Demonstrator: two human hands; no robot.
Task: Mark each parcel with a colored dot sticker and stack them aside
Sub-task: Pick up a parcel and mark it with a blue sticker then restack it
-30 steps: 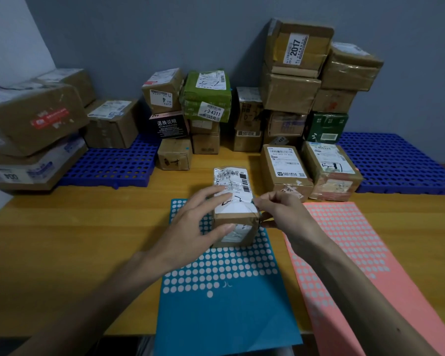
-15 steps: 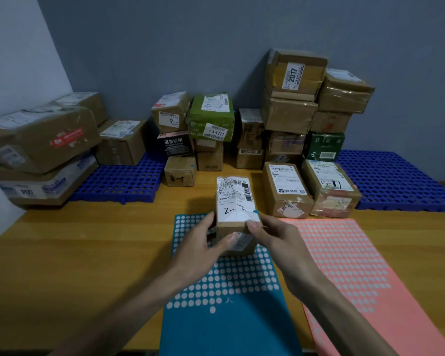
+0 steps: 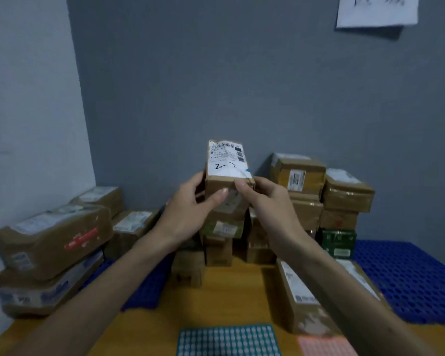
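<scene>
Since a blue dot (image 3: 247, 171) already sat at its label's edge, the parcel (image 3: 226, 181) was held aloft above the bench's (image 3: 237, 299) far edge, left hand (image 3: 190, 204) and right hand (image 3: 266, 199) both grasping its sides with curled fingers (image 3: 217, 197), probably for stacking among the boxes (image 3: 347, 194) behind.

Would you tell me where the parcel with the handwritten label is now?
Centre of the head view: the parcel is held aloft between left hand and right hand, above the table.

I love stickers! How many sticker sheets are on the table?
2. The blue sheet lies at the table's near edge, in the middle; the pink sheet lies just right of it. The picture cuts both off, so more might hide below.
</scene>
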